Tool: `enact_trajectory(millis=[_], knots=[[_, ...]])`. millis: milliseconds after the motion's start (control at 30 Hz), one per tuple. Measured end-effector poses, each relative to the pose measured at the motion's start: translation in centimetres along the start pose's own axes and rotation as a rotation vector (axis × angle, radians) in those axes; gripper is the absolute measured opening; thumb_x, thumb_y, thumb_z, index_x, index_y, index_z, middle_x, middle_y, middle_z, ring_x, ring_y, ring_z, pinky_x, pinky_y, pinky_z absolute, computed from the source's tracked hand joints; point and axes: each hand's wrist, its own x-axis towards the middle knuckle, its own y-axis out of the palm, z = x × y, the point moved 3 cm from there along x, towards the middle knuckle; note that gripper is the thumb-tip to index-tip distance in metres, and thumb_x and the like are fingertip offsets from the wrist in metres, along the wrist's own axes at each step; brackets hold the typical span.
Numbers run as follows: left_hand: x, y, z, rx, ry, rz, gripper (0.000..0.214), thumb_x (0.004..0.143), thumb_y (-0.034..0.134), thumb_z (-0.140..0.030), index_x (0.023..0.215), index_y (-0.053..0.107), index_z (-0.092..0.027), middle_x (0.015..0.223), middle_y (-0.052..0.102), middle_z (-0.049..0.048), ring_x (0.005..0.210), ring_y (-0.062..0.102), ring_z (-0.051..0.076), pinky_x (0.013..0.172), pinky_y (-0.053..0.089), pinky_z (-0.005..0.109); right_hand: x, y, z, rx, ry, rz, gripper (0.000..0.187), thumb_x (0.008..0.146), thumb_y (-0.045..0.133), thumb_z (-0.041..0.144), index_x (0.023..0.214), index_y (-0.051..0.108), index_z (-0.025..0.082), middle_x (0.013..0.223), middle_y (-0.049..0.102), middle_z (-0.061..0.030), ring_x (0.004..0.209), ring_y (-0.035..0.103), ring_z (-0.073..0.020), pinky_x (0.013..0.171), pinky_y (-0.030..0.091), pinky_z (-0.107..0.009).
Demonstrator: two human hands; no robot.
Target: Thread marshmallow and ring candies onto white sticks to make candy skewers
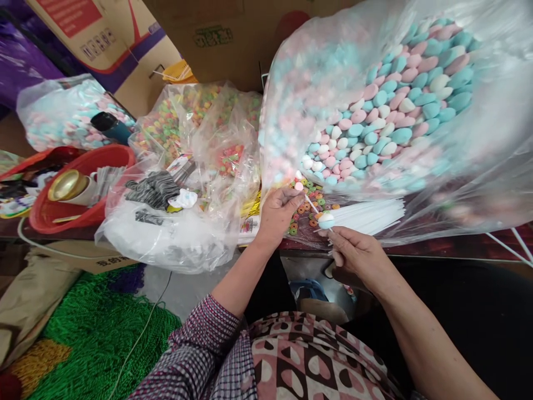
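Note:
A thin white stick (pixel 312 204) runs slantwise between my two hands. My left hand (pixel 277 216) pinches at its upper end, where a small pink piece (pixel 298 186) shows at the fingertips; whether that piece is on the stick I cannot tell. Lower down, a white and light-blue foam-like ball (pixel 326 220) sits around the stick. Just below this ball, the fingers of my right hand (pixel 353 250) are closed on the stick's lower end. Beside the right hand lies a bundle of white sticks (pixel 366 216). Small coloured rings (pixel 312 214) lie on the table behind the hands.
A large clear bag of pink, blue and white balls (pixel 375 133) spreads over the right side. Bags of coloured rings (pixel 179 116) stand left of centre, near a red basin (pixel 39 214). Cardboard boxes (pixel 250 55) rise behind. Green bead strings (pixel 112 322) lie low at left.

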Motion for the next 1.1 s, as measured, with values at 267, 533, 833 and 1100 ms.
enact_trajectory(millis=[267,533,833,1100], knots=[[0.1,0.1,0.3,0.062,0.029,0.009,0.018,0.075,0.074,-0.033,0.082,0.066,-0.019,0.086,0.074,0.0013,0.085,0.069,0.016,0.084,0.054,0.032,-0.1,-0.1,0.1,-0.022,-0.041,-0.041,0.049,0.081,0.059,0.063,0.095,0.073,0.018,0.044,0.048,0.0048,0.039,0.037,-0.0099,0.040,0.024,-0.023],[-1.4,0.5,-1.7,0.740,0.444,0.046,0.010,0.089,0.059,-0.026,0.090,0.068,-0.021,0.093,0.075,0.0046,0.094,0.069,0.019,0.091,0.051,0.036,0.3,0.4,-0.3,0.075,0.040,0.037,0.053,0.079,0.059,0.065,0.099,0.071,0.017,0.042,0.048,0.0059,0.036,0.031,-0.0085,0.037,0.021,-0.023],[-1.4,2.3,-1.9,0.467,0.262,0.283,0.026,0.096,0.043,-0.022,0.113,0.063,-0.024,0.099,0.075,0.0037,0.083,0.070,0.015,0.079,0.055,0.031,0.0,-0.1,0.8,0.334,-0.030,-0.106,0.039,0.077,0.067,0.056,0.088,0.066,0.018,0.051,0.050,0.0051,0.038,0.027,-0.0060,0.037,0.013,-0.022],[5.4,2.0,-1.4,1.563,0.415,0.302,0.024,0.091,0.047,-0.016,0.090,0.072,-0.016,0.100,0.065,0.0152,0.099,0.059,0.030,0.084,0.044,0.044,-0.3,-1.2,1.2,0.438,-0.101,-0.210,0.035,0.078,0.071,0.050,0.089,0.069,0.017,0.051,0.049,0.0044,0.043,0.029,-0.0060,0.040,0.015,-0.021]])
